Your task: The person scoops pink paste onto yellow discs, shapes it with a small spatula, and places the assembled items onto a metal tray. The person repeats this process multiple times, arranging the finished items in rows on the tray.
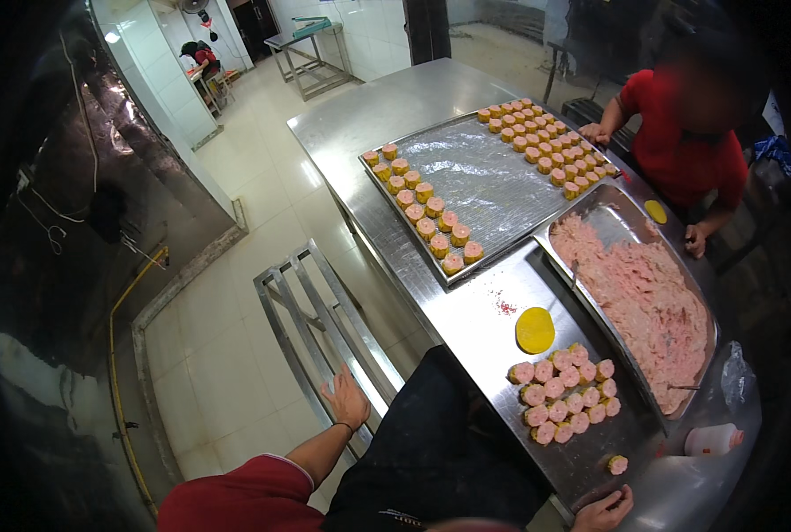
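Note:
My left hand (349,401) is low on the left, fingers spread, at a metal slatted bench (300,301) beside the table; whether it presses on a slat I cannot tell. At the table's near edge is my right hand (604,512), its fingers apart and nothing visible in them. A single open-topped dumpling (618,465) stands just beyond it. Farther off, a cluster of dumplings (575,401) with yellow wrappers and pink filling sits on the steel table (484,310). A stack of round yellow wrappers (535,330) lies behind the cluster.
A deep steel tray (608,341) of pink minced filling (635,293) stands to the right. Beyond, a flat tray (493,199) carries dumpling rows along two sides. A person in red (688,151) is across the table. A white bottle (713,440) lies near the right edge.

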Demonstrator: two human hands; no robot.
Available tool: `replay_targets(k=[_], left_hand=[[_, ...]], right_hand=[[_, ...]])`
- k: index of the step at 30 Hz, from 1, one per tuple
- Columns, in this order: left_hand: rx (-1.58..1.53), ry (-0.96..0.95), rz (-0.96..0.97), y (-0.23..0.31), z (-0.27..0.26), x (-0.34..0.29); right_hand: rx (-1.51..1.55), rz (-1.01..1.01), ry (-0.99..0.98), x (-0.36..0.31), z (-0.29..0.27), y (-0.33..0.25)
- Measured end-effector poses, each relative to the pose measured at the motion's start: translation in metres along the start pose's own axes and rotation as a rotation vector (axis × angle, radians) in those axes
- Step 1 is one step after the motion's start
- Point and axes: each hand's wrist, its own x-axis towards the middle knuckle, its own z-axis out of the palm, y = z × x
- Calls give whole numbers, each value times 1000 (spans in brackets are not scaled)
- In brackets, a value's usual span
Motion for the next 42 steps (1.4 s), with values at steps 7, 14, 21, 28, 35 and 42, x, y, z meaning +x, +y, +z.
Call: replay_targets(k=[7, 14, 21, 28, 35, 42], left_hand=[[0, 14, 15, 0, -1, -1], [3, 15, 6, 3, -5, -2], [-6, 6, 6, 3, -6, -2], [5, 24, 21, 2, -4, -2], [6, 48, 35, 0, -2, -3], [15, 15, -12, 7, -12, -2]], right_hand=[[-12, -4, 5, 0, -1, 0], [6, -14, -1, 0, 2, 7], [-1, -23, 3, -1, 3, 8], [-1, -20, 22, 1, 2, 2], [6, 3, 8, -1, 5, 13], [36, 87, -132, -10, 17, 57]])
